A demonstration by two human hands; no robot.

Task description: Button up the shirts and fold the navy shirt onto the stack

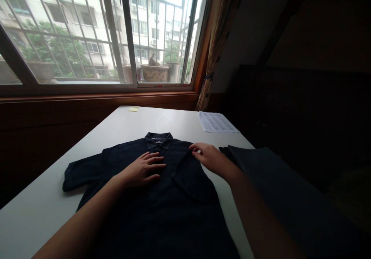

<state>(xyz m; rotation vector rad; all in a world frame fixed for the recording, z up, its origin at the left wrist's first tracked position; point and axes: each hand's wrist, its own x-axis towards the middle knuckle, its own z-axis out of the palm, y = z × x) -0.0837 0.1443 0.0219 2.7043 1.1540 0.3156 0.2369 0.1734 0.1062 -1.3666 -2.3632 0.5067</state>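
A dark navy short-sleeved polo shirt (pixel 162 216) lies front up on the white table (pixel 171 120), its collar toward the window. The sleeve on the left stretches out sideways, while the one on the right is folded inward across the chest. My left hand (pixel 143 169) rests flat on the chest just below the collar, fingers spread. At the right shoulder fold, my right hand (pixel 207 156) has its fingers curled and its thumb close to them, at the cloth's edge. Whatever cloth sits between those fingertips is hardly visible.
Dark folded cloth (pixel 261 170) lies along the table's right side, partly behind my right forearm. Printed sheets (pixel 217 122) are at the far right corner, and a yellow sticky note (pixel 133 109) at the far left. A barred window (pixel 116 34) and a curtain (pixel 213 50) stand beyond.
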